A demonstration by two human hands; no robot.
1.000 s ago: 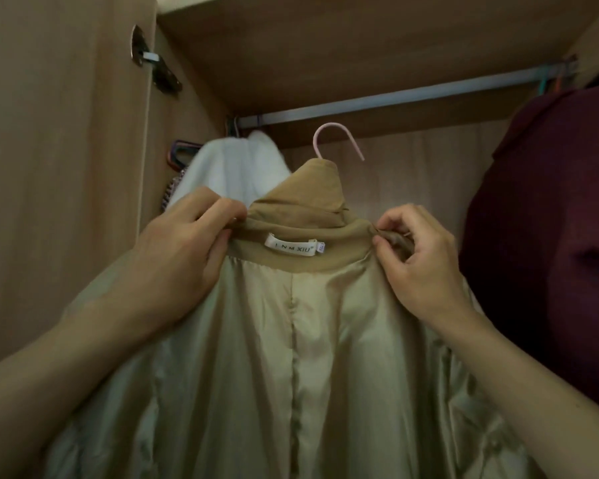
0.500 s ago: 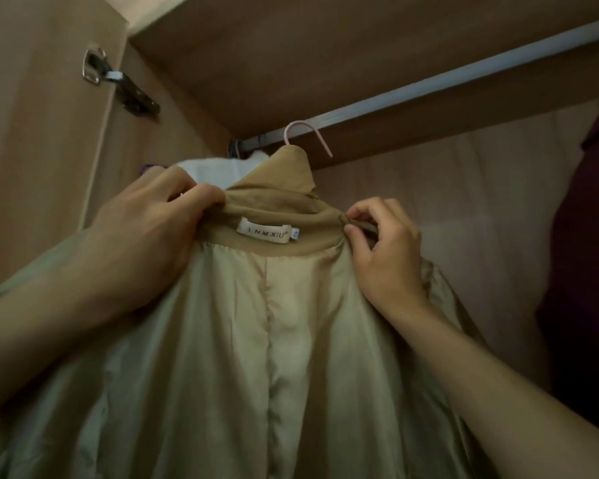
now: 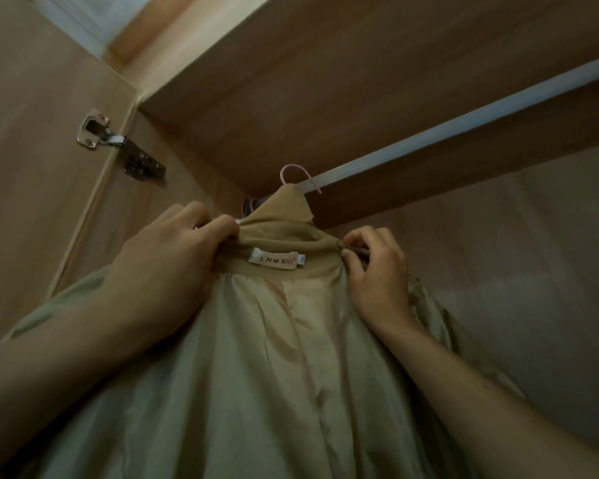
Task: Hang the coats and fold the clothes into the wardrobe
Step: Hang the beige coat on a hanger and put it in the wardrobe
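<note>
Coat (image 3: 291, 375), tan with a pale, shiny lining, fills the head view from the centre down to 6 o'clock. It is held up inside the wardrobe with its lining facing the camera. Its collar stands at the middle of the frame, and a white label (image 3: 274, 260) is sewn just below the collar.

At 9 o'clock of the collar, the left hand (image 3: 166, 257) grips the fabric, its fingers curled over the collar's edge. At 3 o'clock of the collar, the right hand (image 3: 377, 271) pinches a fold of the collar between thumb and fingertips. Both forearms reach up from the lower corners, with the lining draped between them.

At 12 o'clock of the collar, a pink hanger hook (image 3: 300, 174) rises out of the neck of the coat. The hook's tip overlaps the lower end of the pale rail (image 3: 464, 129), but I cannot tell whether it sits over the rail. The rail runs from there up towards 2 o'clock, under the wooden top panel (image 3: 325, 81).

The wardrobe's back wall (image 3: 516, 254) lies at 3 o'clock. A metal hinge (image 3: 118, 146) at 10 o'clock joins the open door (image 3: 32, 167) to the side panel.
</note>
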